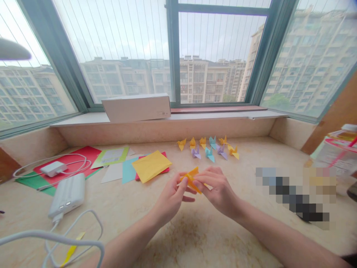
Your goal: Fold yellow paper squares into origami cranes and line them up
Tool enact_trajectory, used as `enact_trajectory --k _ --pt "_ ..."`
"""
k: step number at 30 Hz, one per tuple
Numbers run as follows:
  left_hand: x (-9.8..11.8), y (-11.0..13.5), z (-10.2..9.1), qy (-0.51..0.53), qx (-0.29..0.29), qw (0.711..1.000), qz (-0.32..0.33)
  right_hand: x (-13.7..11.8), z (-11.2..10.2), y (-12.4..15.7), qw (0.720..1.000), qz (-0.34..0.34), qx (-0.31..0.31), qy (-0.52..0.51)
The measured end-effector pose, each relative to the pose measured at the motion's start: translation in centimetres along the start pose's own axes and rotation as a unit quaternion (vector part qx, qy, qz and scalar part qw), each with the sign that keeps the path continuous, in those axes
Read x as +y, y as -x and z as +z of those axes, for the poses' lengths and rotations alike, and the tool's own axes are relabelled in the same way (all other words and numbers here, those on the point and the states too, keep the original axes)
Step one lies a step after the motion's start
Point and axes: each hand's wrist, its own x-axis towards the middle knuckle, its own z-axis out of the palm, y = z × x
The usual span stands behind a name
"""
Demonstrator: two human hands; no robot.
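My left hand (170, 198) and my right hand (219, 190) meet above the marble counter (195, 230), both pinched on a folded piece of orange paper (192, 178). The paper is partly folded and tilts between my fingertips. Just behind it, a group of several small paper cranes (209, 149) in yellow, orange, teal and purple stands in two loose rows. To the left of my hands lies a stack of coloured paper sheets with a yellow sheet (152, 165) on top.
A white power bank (67, 194) with white cables (69, 238) lies at the left, a white charger (53, 168) on red and green sheets behind it. A white box (136, 107) rests on the window ledge. A clear container (337, 152) stands at the right edge.
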Motion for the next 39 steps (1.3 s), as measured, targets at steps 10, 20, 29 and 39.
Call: enact_trajectory --k 10,20,29,39 --pt "0.06 0.05 -0.12 0.035 0.021 0.998 -0.041 0.31 -0.18 -0.03 0.998 0.015 0.062 0.021" --pt "-0.05 -0.09 -0.02 0.083 0.040 0.995 -0.024 0.21 -0.32 0.09 0.999 -0.012 0.050 0.012" --pt "-0.21 -0.15 -0.39 0.088 0.022 0.995 0.027 0.21 -0.67 0.05 0.996 -0.076 -0.026 0.043" --pt "0.28 0.36 0.08 0.114 0.012 0.993 0.032 0.15 -0.41 0.04 0.994 -0.062 -0.013 0.086"
